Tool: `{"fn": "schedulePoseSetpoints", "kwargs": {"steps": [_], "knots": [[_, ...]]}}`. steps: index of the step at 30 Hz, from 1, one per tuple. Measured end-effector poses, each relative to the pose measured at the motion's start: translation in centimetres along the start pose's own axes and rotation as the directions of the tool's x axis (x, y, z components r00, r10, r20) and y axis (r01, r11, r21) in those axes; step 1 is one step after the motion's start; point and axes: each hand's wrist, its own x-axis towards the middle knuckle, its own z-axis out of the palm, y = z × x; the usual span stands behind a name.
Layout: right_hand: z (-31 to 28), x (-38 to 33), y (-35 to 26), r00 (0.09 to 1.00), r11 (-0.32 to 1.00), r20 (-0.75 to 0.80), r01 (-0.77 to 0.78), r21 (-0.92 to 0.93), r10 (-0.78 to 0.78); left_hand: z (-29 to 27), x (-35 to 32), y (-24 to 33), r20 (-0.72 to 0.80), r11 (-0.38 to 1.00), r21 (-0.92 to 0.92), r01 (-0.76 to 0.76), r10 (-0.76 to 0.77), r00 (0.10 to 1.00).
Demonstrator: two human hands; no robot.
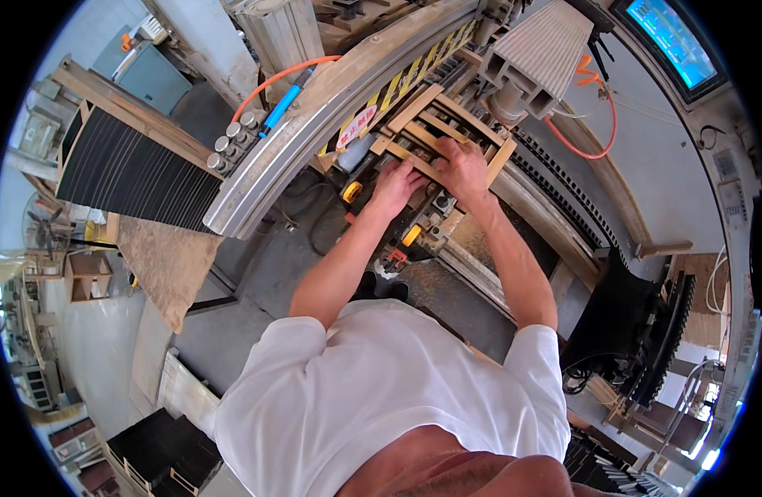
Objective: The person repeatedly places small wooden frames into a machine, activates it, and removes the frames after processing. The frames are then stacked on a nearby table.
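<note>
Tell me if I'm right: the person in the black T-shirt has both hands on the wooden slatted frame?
Not quite: the T-shirt is white, not black, as the head view shows. The left hand and right hand are indeed on the wooden slatted frame.

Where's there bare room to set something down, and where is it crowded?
Bare patches: grey floor between the brown board and white shirt; a pale surface between the orange hose and screen. Crowded: around the left hand and right hand, with the wooden frame, striped tape and yellow knobs.
</note>
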Motion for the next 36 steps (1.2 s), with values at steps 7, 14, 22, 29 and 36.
{"fn": "schedulePoseSetpoints", "kwargs": {"steps": [7, 14, 22, 29, 36], "knots": [[3.1, 3.3, 3.8, 0.995, 0.992, 0.061, -0.074, -0.102, 0.081, -3.6, -11.5, 2.0, 0.026, 0.997, 0.023, -0.076, 0.075, 0.997], [4.1, 5.3, 5.1, 0.987, 0.973, 0.142, -0.04, -0.228, 0.074, -7.9, -22.4, 4.6, -0.057, 0.998, 0.067, 0.008, -0.004, 0.998], [4.8, 9.6, 5.3, 0.957, 0.796, 0.275, 0.096, -0.597, 0.091, -13.4, -26.9, 8.1, -0.111, 0.989, 0.145, 0.004, 0.012, 0.994], [6.4, 13.2, 9.2, 0.931, 0.647, 0.297, 0.094, -0.757, 0.212, -19.9, -28.5, 9.7, -0.27, 0.991, 0.127, -0.042, 0.075, 0.96], [7.2, 15.8, 13.3, 0.93, 0.765, 0.291, 0.017, -0.644, 0.224, -22.6, -28.6, 9.1, -0.398, 0.994, 0.065, -0.082, 0.102, 0.912]]}}
